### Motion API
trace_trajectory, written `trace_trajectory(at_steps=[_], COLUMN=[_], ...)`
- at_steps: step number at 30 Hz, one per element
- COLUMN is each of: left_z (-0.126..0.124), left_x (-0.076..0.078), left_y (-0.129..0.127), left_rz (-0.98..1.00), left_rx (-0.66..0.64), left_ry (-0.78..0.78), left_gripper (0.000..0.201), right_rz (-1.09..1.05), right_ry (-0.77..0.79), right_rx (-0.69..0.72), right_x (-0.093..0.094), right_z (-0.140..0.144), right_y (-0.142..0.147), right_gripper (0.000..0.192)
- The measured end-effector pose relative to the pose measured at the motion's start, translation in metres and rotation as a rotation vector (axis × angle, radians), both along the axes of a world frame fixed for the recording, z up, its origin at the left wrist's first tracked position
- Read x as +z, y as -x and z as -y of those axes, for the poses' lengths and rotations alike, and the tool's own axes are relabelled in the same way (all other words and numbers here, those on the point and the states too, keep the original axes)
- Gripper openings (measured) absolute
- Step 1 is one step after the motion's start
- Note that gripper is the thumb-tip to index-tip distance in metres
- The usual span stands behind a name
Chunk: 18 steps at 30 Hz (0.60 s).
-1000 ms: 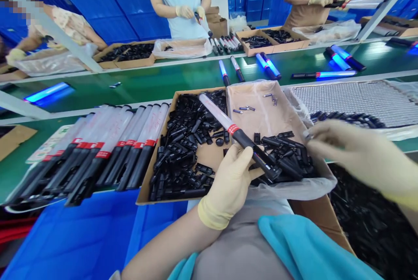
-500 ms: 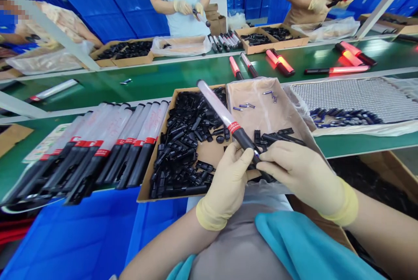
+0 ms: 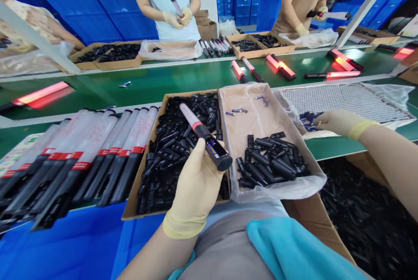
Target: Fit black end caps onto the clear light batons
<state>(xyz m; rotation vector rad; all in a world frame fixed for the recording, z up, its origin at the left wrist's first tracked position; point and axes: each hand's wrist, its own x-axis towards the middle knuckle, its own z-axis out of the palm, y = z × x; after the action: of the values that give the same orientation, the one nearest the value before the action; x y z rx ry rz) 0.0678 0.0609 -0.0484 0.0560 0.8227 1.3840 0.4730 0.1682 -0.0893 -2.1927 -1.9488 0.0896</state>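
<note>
My gloved left hand (image 3: 196, 184) grips the baton (image 3: 204, 138) by its black handle, tilted above the box of black parts (image 3: 170, 149). My right hand (image 3: 338, 122) reaches out, fingers curled over batteries (image 3: 308, 117); grip unclear.

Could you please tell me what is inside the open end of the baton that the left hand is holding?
In the baton gripped by the left hand, a battery with a blue label shows through a side opening. The round end itself looks dark; deeper contents are hidden.
</note>
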Motion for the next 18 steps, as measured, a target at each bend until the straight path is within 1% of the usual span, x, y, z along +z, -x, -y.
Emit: trace_trajectory(at_steps=[2, 3, 5, 8, 12, 13, 15, 16, 17, 18], left_z=[0.001, 0.001, 0.001, 0.001, 0.000, 0.000, -0.001, 0.000, 0.000, 0.000], left_x=[-0.002, -0.003, -0.004, -0.006, -0.008, -0.009, -0.011, -0.013, -0.014, -0.016], left_y=[-0.002, -0.003, -0.003, -0.004, -0.010, -0.011, -0.013, -0.014, -0.014, -0.015], left_rz=[-0.001, -0.008, -0.028, -0.050, -0.039, -0.030, -0.019, -0.019, -0.021, -0.022], left_rx=[-0.001, -0.006, -0.025, -0.043, -0.070, -0.077, -0.082, -0.086, -0.091, -0.100], left_ry=[-0.002, -0.006, -0.006, 0.007, -0.003, -0.008, -0.022, -0.032, -0.046, -0.065], left_gripper=[0.027, 0.026, 0.025, 0.022, 0.019, 0.017, 0.014, 0.012, 0.011, 0.011], right_rz=[0.028, 0.043, 0.064, 0.065, 0.062, 0.070, 0.049, -0.009, -0.108, -0.236], right_ry=[0.186, 0.260, 0.344, 0.403, 0.377, 0.361, 0.312, 0.267, 0.205, 0.138], right_rx=[-0.002, 0.001, 0.015, 0.055, 0.079, 0.064, -0.015, -0.066, -0.110, -0.126], right_x=[-0.007, -0.009, -0.011, -0.010, 0.000, 0.003, 0.011, 0.016, 0.020, 0.025], right_z=[-0.008, -0.010, -0.013, -0.013, -0.004, 0.000, 0.013, 0.022, 0.032, 0.043], right_y=[0.000, 0.000, 0.001, -0.004, -0.014, -0.014, -0.010, -0.003, 0.006, 0.018], right_gripper=[0.002, 0.002, 0.006, 0.011, 0.008, 0.008, 0.007, 0.005, 0.008, 0.017])
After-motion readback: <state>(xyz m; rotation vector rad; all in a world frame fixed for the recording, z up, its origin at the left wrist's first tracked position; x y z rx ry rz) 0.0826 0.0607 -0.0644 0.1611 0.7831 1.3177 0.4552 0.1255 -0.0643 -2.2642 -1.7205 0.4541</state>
